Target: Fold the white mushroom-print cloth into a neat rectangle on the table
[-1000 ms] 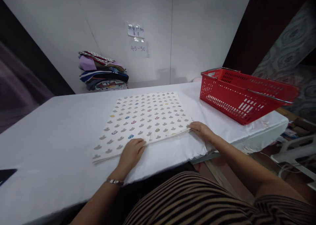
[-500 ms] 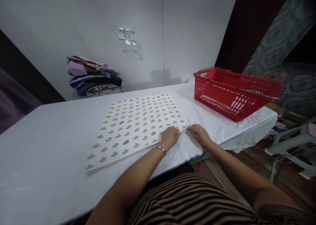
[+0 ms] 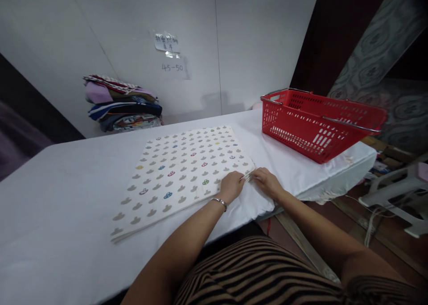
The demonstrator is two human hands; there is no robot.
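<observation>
A folded white cloth (image 3: 180, 171) printed with small grey and coloured shapes lies flat on the white table (image 3: 60, 198). Both hands meet at its near right corner. My left hand (image 3: 230, 185), with a bracelet on the wrist, has its fingers curled and pinching the corner's layered edge. My right hand (image 3: 265, 181) pinches the same corner from the right side.
A red plastic basket (image 3: 317, 122) with metal handles stands at the table's right end. A stack of folded colourful fabrics (image 3: 122, 104) sits at the back against the white wall, under paper labels. A white plastic chair (image 3: 394, 193) stands on the floor at right.
My left hand has slid right along the cloth's near edge to join my right hand at the corner. The view has shifted slightly right.
</observation>
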